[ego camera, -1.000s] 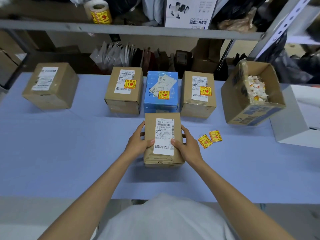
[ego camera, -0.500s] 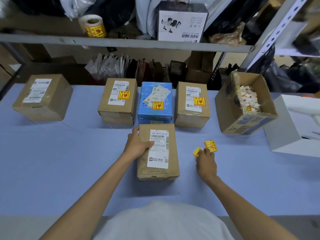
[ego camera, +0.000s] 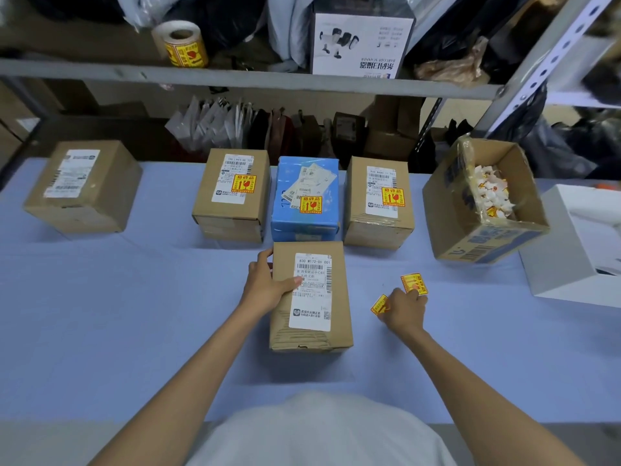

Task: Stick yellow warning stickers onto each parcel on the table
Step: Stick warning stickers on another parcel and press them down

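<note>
Yellow sticker (ego camera: 379, 304) is now pinched by the right hand (ego camera: 405, 312), withdrawn from the parcel (ego camera: 311, 294) still gripped by the left hand (ego camera: 265, 284); sticking is judged next.

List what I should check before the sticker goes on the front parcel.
1. Front parcel steadied: ok, the left hand grips its left edge.
2. Sticker in hand: ok, the right hand pinches one.
3. Backing peeled off: cannot tell.
4. Room on top: ok, bare cardboard shows below the label.
5. Spare sticker: ok, it lies on the table by the right fingertips.
6. Far-left parcel done: not ok, no yellow sticker on it.
</note>
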A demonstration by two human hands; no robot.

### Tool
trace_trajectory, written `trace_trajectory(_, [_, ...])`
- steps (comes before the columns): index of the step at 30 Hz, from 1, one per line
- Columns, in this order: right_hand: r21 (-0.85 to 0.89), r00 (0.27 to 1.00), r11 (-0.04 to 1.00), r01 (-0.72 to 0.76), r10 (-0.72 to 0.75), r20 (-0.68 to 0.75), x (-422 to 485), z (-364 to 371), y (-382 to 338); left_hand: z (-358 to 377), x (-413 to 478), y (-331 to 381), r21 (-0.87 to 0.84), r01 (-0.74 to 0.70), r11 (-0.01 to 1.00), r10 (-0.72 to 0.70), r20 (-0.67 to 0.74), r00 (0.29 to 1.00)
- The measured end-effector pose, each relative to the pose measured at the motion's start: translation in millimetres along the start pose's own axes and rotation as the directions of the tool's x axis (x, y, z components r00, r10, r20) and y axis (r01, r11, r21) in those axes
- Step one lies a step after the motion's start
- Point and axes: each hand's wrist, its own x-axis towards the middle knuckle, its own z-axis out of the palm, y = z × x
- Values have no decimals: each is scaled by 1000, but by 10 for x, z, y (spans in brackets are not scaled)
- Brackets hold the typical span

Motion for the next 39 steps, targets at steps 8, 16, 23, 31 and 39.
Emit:
trace_trajectory(8, [113,998,993,16,-10,-56,-26,86,20,-1,-5,-1,-23,9,1000,-9,-1,1000])
trace_trajectory(16, [824,992,555,113,-21,-122,-207,-277,-307,39,-62,114,56,5,998,-2,-50,999])
trace_trajectory(23, [893,960,367,261,-194,-201,-495,-795,-809,210,-211,485,68,-355,932,361,-120,925])
trace_trajectory(31, [932,933,279,233,-333,-134,-629,-847,-962,253,-203,463,-189,-230,955,209,-123,970])
trace_trajectory(39, [961,974,226,161,-193,-117,-729,-602,-965,296,-240,369,-220,-136,966,122,-76,990])
